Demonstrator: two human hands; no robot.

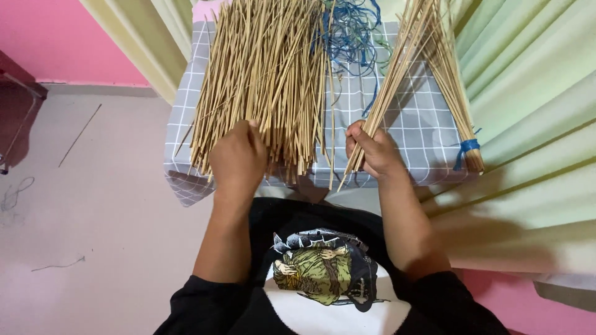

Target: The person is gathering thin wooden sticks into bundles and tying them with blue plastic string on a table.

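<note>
The step in hand looks like gathering thin sticks into a bunch. The left hand (238, 160) rests palm-down on the near ends of the loose sticks (267, 74) piled on the checked cloth (410, 124), fingers curled into them; whether it pinches any I cannot tell. The right hand (372, 151) grips a small bunch (397, 68) that fans away from it. Adding more likely calls for pulling a few sticks free without dragging the pile. A tied bundle (456, 93) lies at right, blue cord (351, 31) behind. No containers show.
</note>
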